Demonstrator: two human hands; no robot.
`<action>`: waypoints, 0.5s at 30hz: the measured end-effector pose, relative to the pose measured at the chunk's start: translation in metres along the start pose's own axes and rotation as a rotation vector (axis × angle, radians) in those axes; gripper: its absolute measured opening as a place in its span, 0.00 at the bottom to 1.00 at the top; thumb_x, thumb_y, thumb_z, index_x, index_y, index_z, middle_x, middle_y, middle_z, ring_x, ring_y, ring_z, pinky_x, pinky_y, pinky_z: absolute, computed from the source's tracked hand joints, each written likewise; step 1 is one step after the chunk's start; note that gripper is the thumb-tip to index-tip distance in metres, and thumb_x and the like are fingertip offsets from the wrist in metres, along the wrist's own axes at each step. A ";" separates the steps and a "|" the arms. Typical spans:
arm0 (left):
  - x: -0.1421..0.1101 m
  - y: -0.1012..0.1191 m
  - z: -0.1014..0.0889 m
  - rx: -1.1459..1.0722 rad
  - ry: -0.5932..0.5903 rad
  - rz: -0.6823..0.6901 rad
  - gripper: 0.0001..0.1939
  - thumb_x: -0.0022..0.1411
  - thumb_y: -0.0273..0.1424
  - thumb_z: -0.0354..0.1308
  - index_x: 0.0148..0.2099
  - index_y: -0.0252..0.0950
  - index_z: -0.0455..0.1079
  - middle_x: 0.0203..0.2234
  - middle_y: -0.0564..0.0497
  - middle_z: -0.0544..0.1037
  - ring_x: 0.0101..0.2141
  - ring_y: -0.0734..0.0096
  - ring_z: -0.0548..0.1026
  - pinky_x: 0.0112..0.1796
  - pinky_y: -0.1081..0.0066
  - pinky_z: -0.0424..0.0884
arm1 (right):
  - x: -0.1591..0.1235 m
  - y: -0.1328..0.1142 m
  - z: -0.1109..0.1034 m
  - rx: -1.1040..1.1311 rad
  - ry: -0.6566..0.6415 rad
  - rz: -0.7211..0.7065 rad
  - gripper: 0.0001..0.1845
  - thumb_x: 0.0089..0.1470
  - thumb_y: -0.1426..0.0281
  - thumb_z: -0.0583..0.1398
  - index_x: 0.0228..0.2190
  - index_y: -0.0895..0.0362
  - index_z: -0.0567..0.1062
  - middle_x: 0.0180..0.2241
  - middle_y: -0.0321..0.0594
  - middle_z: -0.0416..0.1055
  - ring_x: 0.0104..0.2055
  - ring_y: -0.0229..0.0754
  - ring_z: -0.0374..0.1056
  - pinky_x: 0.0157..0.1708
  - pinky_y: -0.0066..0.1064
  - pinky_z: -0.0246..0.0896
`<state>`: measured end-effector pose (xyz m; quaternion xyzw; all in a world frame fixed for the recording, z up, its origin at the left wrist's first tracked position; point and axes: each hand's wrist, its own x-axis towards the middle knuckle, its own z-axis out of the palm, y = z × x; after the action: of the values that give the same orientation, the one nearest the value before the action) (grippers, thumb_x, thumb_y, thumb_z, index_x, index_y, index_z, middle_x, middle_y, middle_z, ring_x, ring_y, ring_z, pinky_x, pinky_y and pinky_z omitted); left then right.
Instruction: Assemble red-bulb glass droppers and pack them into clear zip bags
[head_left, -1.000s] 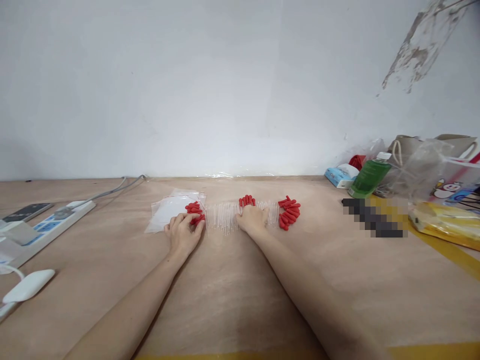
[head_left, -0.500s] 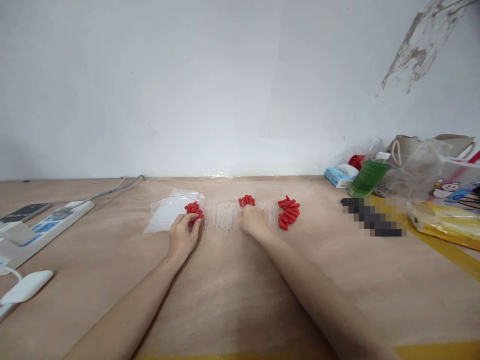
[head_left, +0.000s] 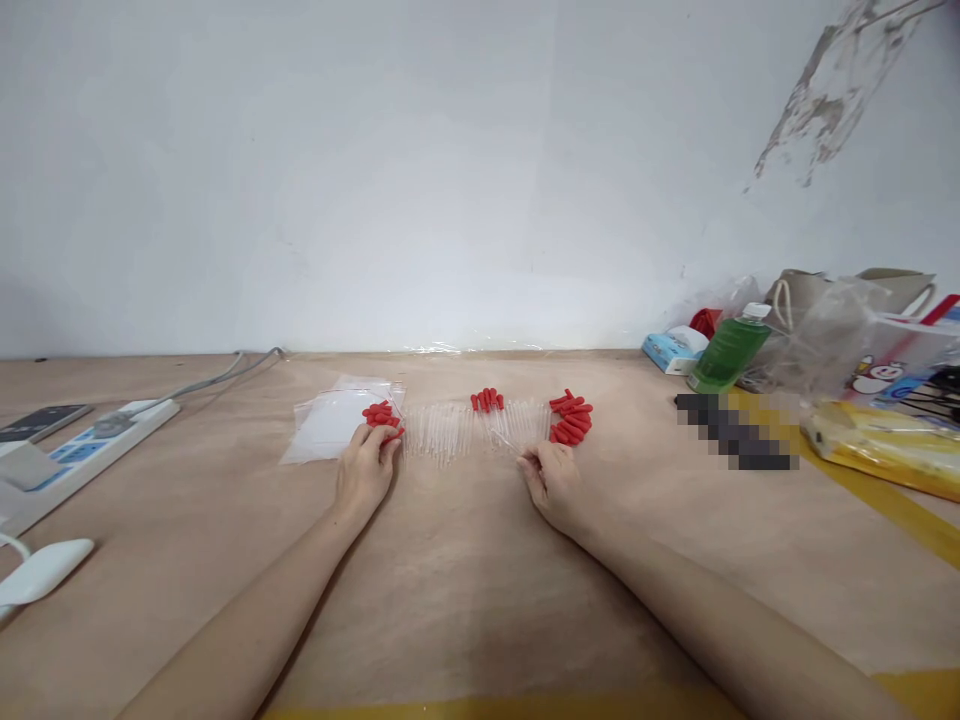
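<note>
My left hand [head_left: 365,470] is closed, thumb and forefinger pinching a red rubber bulb [head_left: 390,433] at the near edge of a small heap of red bulbs [head_left: 377,412]. My right hand [head_left: 553,482] is closed on the lower end of a thin clear dropper tube [head_left: 504,438], which slants up to the left over other tubes. Between the hands lies a row of clear dropper tubes [head_left: 439,432]. Several tubes in the middle carry red bulbs [head_left: 487,400] on their far ends. More red bulbs [head_left: 573,418] form a curved pile just beyond my right hand.
Clear plastic bags [head_left: 322,425] lie flat beneath the left heap. A white power strip [head_left: 97,450] and a white charger [head_left: 49,572] are at the left. On the right stand a tissue pack [head_left: 670,352], a green bottle [head_left: 729,350] and a yellow packet [head_left: 885,450].
My right hand has moved back and to the right from the middle bulbs, drawing a dropper tube with it. My left hand stays by the left heap, fingers pinched on a bulb.
</note>
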<state>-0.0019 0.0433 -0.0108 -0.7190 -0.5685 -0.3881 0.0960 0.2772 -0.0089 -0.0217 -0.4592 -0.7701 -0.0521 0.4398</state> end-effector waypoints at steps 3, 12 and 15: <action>0.000 0.003 -0.002 0.054 0.023 0.024 0.07 0.59 0.30 0.50 0.37 0.37 0.69 0.31 0.50 0.68 0.31 0.68 0.70 0.30 0.72 0.65 | 0.000 -0.002 0.002 0.017 0.006 -0.009 0.07 0.56 0.72 0.50 0.31 0.59 0.66 0.26 0.39 0.68 0.29 0.38 0.63 0.37 0.33 0.51; -0.001 0.003 -0.001 0.020 0.083 0.053 0.08 0.59 0.29 0.48 0.36 0.36 0.69 0.30 0.50 0.65 0.30 0.69 0.69 0.30 0.73 0.65 | -0.003 -0.003 0.003 -0.024 -0.038 -0.033 0.11 0.55 0.75 0.50 0.38 0.58 0.69 0.31 0.41 0.70 0.34 0.39 0.64 0.41 0.35 0.48; -0.001 0.002 0.000 0.002 0.093 0.055 0.07 0.58 0.27 0.49 0.35 0.36 0.68 0.29 0.51 0.65 0.29 0.71 0.68 0.29 0.73 0.65 | -0.002 -0.003 0.002 -0.016 -0.046 -0.007 0.08 0.55 0.74 0.50 0.35 0.58 0.68 0.30 0.39 0.70 0.33 0.38 0.64 0.41 0.35 0.47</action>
<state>-0.0003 0.0416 -0.0106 -0.7153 -0.5439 -0.4179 0.1336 0.2742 -0.0116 -0.0232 -0.4611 -0.7812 -0.0490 0.4181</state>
